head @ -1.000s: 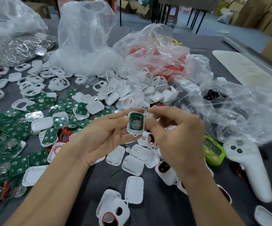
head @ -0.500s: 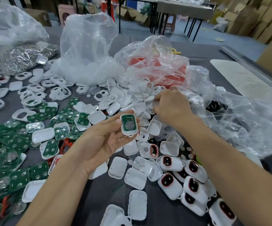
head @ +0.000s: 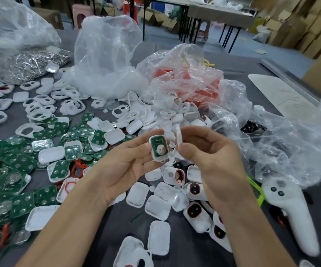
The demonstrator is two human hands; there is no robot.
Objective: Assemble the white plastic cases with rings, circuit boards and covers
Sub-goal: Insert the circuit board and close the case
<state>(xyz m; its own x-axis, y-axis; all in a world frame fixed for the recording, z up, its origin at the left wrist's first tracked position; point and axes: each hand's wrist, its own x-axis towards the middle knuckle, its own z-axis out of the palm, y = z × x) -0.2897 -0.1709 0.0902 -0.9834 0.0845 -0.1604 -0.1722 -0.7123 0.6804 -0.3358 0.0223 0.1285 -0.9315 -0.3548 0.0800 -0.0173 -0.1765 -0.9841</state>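
Observation:
My left hand [head: 125, 166] holds a white plastic case [head: 159, 148] between thumb and fingers, its open side facing me with a green circuit board and a round silver cell inside. Just to its right, my right hand [head: 211, 160] pinches a white cover [head: 179, 138] seen edge-on, a short gap from the case. Loose green circuit boards [head: 11, 189] cover the table at the left. White covers [head: 158, 236] lie below my hands, and finished cases with red rings [head: 195, 212] sit under my right wrist.
Clear plastic bags [head: 105, 60] of white and red parts stand behind the pile of cases [head: 167, 114]. A crumpled bag [head: 298, 143] spreads at the right. A white handheld controller [head: 290, 212] and a green timer [head: 255, 189] lie at the right on the grey table [head: 102, 226].
My right hand reached back into the pile of white parts, then returned beside the case holding a white cover. The left hand kept the case in place.

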